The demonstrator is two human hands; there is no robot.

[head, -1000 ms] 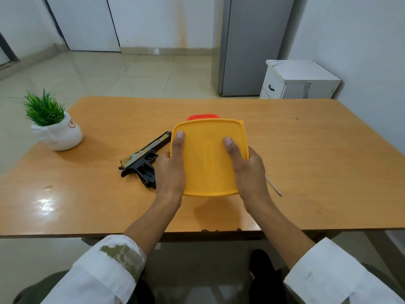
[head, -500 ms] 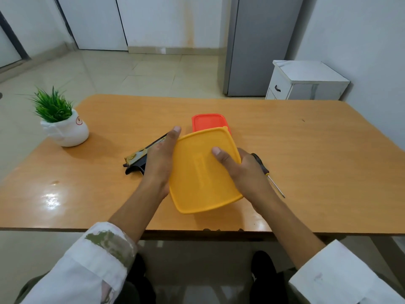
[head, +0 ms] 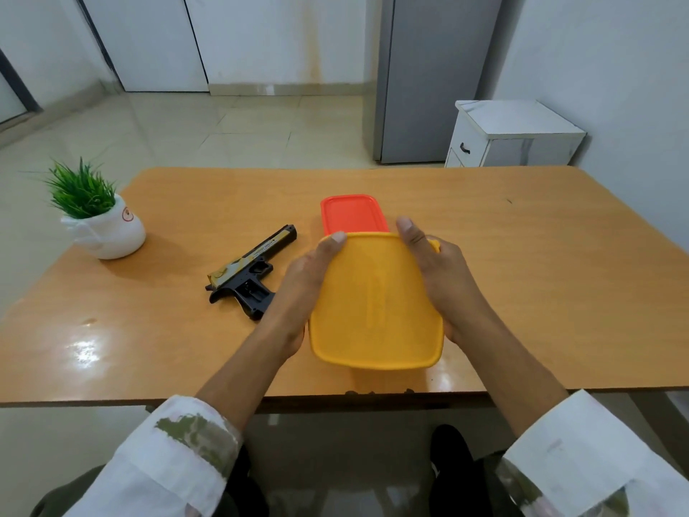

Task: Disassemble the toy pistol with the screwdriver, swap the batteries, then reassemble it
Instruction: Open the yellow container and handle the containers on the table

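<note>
A black and gold toy pistol (head: 250, 276) lies on the wooden table (head: 522, 255), left of centre, muzzle pointing away to the right. I hold a yellow plastic lid (head: 376, 304) lifted over the table's near half. My left hand (head: 302, 289) grips its left edge and my right hand (head: 440, 274) grips its right edge, thumbs lying on top. Behind the lid an orange-red container (head: 352, 214) shows on the table. The screwdriver is hidden behind my right hand and the lid.
A small green plant in a white pot (head: 102, 222) stands at the table's left edge. Beyond the table are a grey fridge (head: 428, 76) and a white bedside cabinet (head: 510, 134). The table's near edge runs just below the lid.
The lid was tilted and turned half a second ago; it now sits squarer between both hands and a little to the right. The pistol shows fully again, and the screwdriver has gone out of sight.
</note>
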